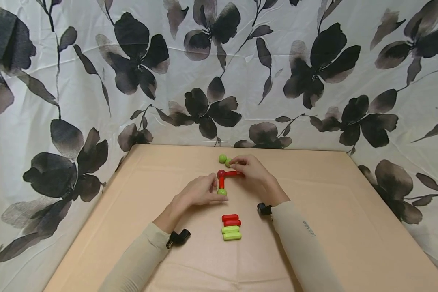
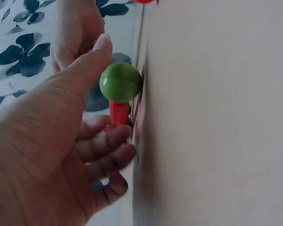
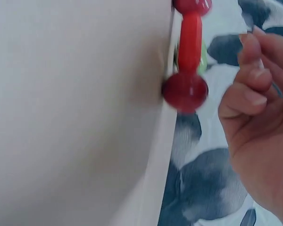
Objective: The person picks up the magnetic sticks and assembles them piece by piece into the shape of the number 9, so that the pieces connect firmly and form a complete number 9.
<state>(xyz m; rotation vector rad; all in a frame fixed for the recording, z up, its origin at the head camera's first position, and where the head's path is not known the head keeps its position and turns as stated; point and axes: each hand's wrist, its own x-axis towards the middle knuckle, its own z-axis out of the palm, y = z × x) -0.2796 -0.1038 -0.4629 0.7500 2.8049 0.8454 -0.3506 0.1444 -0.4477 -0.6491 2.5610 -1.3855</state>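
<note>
The head view looks forward and down from above the near side of the tabletop (image 1: 332,227), farthest off, taking in the left hand (image 1: 200,190) and right hand (image 1: 256,172). The 2 wrist views sit close in — 1 at each wrist — facing along the tabletop toward the floral cloth (image 1: 263,85), their pictures turned sideways. Head and left wrist share the green ball (image 2: 121,82); all 3 views share the cloth.
</note>
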